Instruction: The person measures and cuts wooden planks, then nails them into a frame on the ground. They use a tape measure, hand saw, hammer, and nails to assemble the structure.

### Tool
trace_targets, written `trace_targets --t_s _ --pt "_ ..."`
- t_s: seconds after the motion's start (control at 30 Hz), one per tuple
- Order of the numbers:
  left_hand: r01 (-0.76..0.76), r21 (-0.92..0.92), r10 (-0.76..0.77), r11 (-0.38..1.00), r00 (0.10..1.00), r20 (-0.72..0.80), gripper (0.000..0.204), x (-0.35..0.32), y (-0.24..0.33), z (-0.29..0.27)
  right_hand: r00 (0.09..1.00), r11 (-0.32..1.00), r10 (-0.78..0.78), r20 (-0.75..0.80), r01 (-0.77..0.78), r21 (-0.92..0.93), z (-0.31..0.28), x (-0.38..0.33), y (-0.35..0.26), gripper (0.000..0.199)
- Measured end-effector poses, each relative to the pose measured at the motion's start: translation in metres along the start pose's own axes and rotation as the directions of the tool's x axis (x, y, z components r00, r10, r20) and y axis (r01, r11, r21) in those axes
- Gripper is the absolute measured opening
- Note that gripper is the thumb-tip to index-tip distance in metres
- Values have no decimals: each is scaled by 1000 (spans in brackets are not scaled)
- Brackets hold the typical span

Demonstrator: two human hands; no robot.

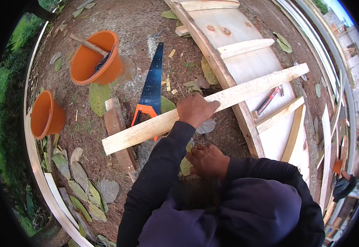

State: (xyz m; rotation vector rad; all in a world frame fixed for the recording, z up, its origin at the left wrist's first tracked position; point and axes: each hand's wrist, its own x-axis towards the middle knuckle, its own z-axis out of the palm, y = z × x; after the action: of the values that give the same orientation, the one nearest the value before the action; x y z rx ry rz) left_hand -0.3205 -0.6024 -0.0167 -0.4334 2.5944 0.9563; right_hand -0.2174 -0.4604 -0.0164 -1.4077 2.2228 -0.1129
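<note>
Likely stiff and light, the wooden plank (pixel 258 87) lies under the fingers of the left hand (pixel 196 109), closed over its well-balanced middle, while the right hand's fingers (pixel 196 153) curl, any hold unclear.

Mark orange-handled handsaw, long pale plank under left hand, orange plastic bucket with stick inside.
Handsaw (pixel 151 88): head view, dark blade.
Plank (pixel 243 92): head view, upper face, right of centre.
Bucket (pixel 114 66): head view, outer wall.

It is bright daylight, with fisheye-bent edges.
</note>
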Motion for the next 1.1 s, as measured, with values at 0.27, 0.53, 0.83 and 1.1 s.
trace_targets --t_s 0.27,0.53,0.83,1.1 --pt "-15 -40 16 999 1000 16 74 2 4 0 587 586 737 -334 -802 -118 -79 -108 94 29" --pt "5 -100 7 995 993 122 70 -1 3 -10 934 997 1 -356 27 74 6 -3 21 30" --pt "30 -29 -27 999 995 93 86 6 1 -3 804 891 -148 -576 361 275 68 138 8 38" --pt "36 16 -38 999 995 89 82 16 -12 7 925 995 9 -380 -47 -93 82 58 -8 49"
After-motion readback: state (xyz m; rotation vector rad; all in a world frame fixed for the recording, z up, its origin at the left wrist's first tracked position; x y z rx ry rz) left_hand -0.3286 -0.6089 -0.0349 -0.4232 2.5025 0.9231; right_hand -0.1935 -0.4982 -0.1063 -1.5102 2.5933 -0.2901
